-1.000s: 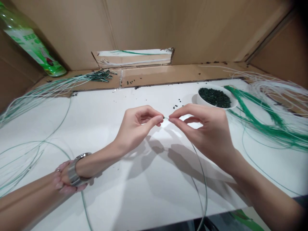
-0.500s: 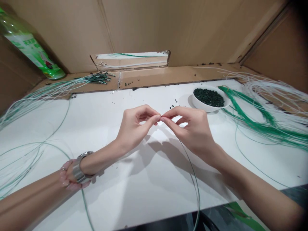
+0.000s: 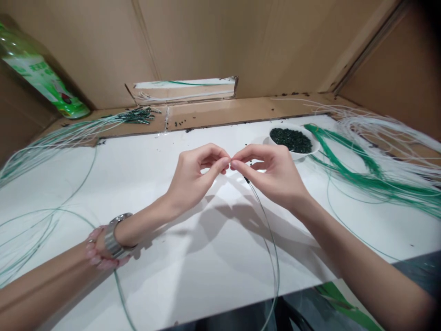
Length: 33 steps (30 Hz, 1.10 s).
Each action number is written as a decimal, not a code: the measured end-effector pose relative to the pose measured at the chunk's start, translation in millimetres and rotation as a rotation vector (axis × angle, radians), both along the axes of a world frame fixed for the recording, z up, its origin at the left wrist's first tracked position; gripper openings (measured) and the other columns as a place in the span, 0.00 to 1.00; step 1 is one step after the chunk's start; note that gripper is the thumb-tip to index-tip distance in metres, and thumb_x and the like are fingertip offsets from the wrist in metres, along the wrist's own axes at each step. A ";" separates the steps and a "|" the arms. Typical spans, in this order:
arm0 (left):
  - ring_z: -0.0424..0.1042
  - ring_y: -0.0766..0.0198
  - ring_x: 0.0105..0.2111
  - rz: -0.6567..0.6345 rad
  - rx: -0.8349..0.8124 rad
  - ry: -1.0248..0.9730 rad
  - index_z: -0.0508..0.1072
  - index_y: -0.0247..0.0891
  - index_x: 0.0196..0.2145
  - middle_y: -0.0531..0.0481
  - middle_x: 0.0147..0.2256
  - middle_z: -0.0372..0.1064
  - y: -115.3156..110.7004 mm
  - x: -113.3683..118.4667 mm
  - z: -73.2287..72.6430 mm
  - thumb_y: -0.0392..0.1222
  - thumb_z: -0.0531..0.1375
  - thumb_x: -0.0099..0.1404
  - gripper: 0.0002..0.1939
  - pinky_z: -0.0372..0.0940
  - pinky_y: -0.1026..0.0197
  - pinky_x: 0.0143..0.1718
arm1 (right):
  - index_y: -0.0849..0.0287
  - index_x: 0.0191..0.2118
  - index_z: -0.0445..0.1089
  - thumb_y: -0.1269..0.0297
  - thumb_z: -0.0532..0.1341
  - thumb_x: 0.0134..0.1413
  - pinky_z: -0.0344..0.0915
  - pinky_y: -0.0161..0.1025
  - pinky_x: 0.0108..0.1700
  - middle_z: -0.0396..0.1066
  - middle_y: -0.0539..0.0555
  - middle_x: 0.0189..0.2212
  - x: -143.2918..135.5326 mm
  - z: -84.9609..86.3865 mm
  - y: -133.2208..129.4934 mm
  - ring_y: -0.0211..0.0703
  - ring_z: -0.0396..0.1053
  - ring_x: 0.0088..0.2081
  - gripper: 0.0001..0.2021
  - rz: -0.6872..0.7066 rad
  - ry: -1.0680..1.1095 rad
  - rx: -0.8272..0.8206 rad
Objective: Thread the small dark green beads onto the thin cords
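meeting fingertip to fingertip just above the middle of the frame, the left hand (image 3: pixel 193 177) and the right hand (image 3: pixel 272 172) each press thumb and forefinger together in a tight pinch. the right hand pinches the end of a thin green-tinted cord (image 3: pixel 270 243), which drops from under its fingers, carries a small dark bead (image 3: pixel 246 180) just below the pinch, and curves down to the bottom edge of the frame right of centre. whether the left hand's pinch closes on the cord tip or on something too small to see, i cannot tell; its other fingers curl loosely into the palm. the left wrist, lower left, wears a metal watch (image 3: pixel 112 239) and a bracelet of pale pink beads (image 3: pixel 94 250).

both hands hover over a white tabletop (image 3: pixel 193 271). right of the right hand, in the upper right part of the frame, sits a white bowl (image 3: pixel 312 149) filled with dark green beads (image 3: pixel 291 139). past it, along the right edge, lies a tangle of green and white cords (image 3: pixel 372 174). more pale cords (image 3: pixel 31 220) loop across the left side. a bundle of finished beaded strands (image 3: pixel 136 116) rests on the cardboard ledge in the upper left, and a green bottle (image 3: pixel 41 78) leans in the upper left corner against the cardboard wall (image 3: pixel 213 41).
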<state>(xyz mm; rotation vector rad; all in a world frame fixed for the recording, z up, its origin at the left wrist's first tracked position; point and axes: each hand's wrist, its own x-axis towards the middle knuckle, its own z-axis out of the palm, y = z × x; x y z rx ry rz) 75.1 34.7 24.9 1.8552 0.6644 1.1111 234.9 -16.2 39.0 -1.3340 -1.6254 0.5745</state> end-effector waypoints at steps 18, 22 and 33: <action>0.64 0.64 0.24 0.080 0.318 0.638 0.75 0.36 0.30 0.48 0.26 0.71 64.3 54.0 -36.8 0.45 0.57 0.59 0.11 0.55 0.63 0.27 | 0.62 0.26 0.69 0.69 0.62 0.47 0.63 0.29 0.25 0.70 0.49 0.23 18.3 4.6 11.1 0.33 0.69 0.27 0.03 -0.070 0.396 0.186; 0.67 0.62 0.27 0.080 0.358 0.658 0.75 0.36 0.29 0.47 0.28 0.71 62.3 58.8 -36.5 0.41 0.56 0.59 0.09 0.56 0.62 0.28 | 0.62 0.26 0.69 0.70 0.62 0.47 0.62 0.29 0.25 0.69 0.49 0.23 17.3 5.4 10.1 0.33 0.68 0.26 0.03 -0.060 0.409 0.194; 0.70 0.62 0.32 -0.031 0.217 0.466 0.73 0.32 0.36 0.45 0.31 0.72 61.5 49.4 -35.6 0.38 0.54 0.62 0.10 0.64 0.61 0.35 | 0.62 0.26 0.69 0.70 0.61 0.48 0.64 0.30 0.27 0.70 0.49 0.24 16.7 3.5 9.3 0.33 0.68 0.28 0.03 -0.066 0.345 0.185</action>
